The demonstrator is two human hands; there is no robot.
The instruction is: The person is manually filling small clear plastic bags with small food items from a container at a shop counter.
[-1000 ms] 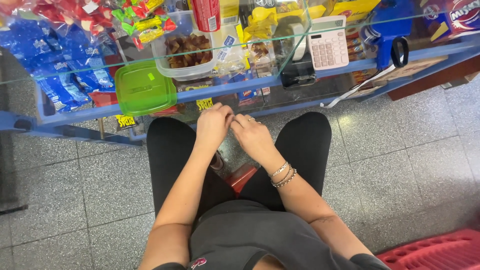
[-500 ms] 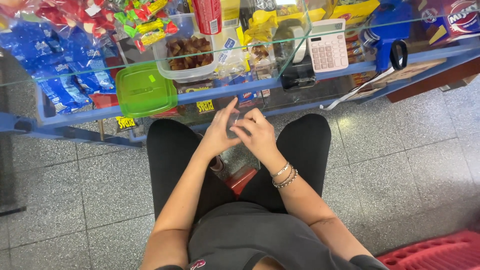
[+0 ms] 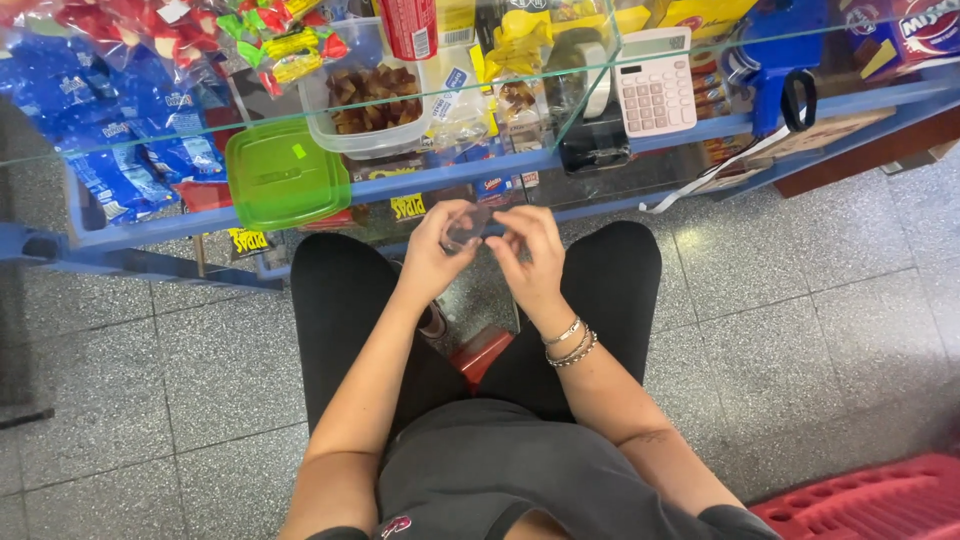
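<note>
I sit before a glass counter with my knees apart. My left hand and my right hand are raised together at the counter's front edge, and both pinch a small clear plastic bag between their fingertips. Bracelets circle my right wrist. Just beyond my hands, on the glass top, stands a clear tub of brown sweets. Its green lid lies flat to the left of it.
A white calculator, a black tape dispenser, a red can and blue scissors sit on the counter. Blue and red snack packets fill the left side. A red plastic stool stands on the tiled floor at lower right.
Both hands have lifted from my lap toward the counter's edge, and the clear bag now shows stretched between the fingertips.
</note>
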